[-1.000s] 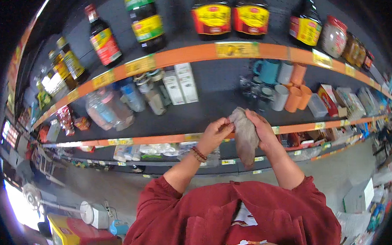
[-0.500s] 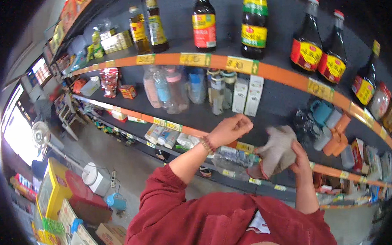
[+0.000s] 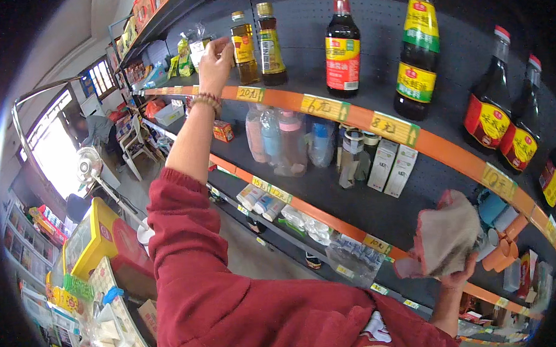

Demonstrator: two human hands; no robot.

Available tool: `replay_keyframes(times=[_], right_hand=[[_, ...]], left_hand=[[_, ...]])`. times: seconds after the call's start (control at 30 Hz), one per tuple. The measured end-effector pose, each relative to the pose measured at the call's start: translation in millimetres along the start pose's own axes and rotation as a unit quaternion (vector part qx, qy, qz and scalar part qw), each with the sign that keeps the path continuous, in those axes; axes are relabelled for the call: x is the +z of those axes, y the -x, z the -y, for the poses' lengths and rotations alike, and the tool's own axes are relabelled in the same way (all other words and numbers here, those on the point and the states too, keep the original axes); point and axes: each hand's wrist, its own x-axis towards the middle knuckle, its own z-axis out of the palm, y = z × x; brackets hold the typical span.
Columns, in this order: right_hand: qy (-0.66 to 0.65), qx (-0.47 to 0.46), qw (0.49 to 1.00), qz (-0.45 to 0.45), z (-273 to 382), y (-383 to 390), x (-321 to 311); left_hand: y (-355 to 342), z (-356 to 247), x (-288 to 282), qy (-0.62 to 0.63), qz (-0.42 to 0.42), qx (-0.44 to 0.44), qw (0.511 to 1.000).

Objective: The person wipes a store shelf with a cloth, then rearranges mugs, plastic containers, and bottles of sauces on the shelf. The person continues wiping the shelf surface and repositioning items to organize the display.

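Observation:
My left hand [image 3: 215, 67] is raised to the upper shelf, a beaded bracelet on its wrist. Its bent fingers are apart and come up against the left side of an amber bottle [image 3: 245, 52] with a yellow label and gold cap. I cannot tell whether they touch it, but they are not wrapped round it. A second amber bottle [image 3: 271, 48] stands just to the right. Lower down on the right, my right hand [image 3: 460, 275] grips a greyish-beige cloth [image 3: 451, 235] with a reddish edge, which hangs over the middle shelf and hides part of it.
Dark sauce bottles [image 3: 342, 52] stand along the upper shelf [image 3: 306, 105], which has an orange front edge. Below are plastic bottles [image 3: 277, 137], white boxes [image 3: 393, 168] and orange mugs [image 3: 502, 251]. At left are a pedestal fan [image 3: 89, 163] and a yellow case [image 3: 87, 235]. Farther back, a person [image 3: 102, 134] bends over.
My left hand has moved up and left from the middle shelf to the amber bottles. The cloth in my right hand has shifted right, and the view has turned.

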Motion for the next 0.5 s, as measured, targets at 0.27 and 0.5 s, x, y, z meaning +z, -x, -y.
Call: replay_keyframes(times=[0.27, 0.5], right_hand=[[0.087, -0.256, 0.924, -0.269, -12.3, -27.5, 35.3], [0.738, -0.438, 0.367, -0.358, -51.2, -25.9, 99.5]], left_hand=[[-99.0, 121.3, 25.5, -0.02, 0.117, -0.046, 0.992], [-101.3, 145.4, 65.8, 0.037, 0.25, 0.017, 0.968]])
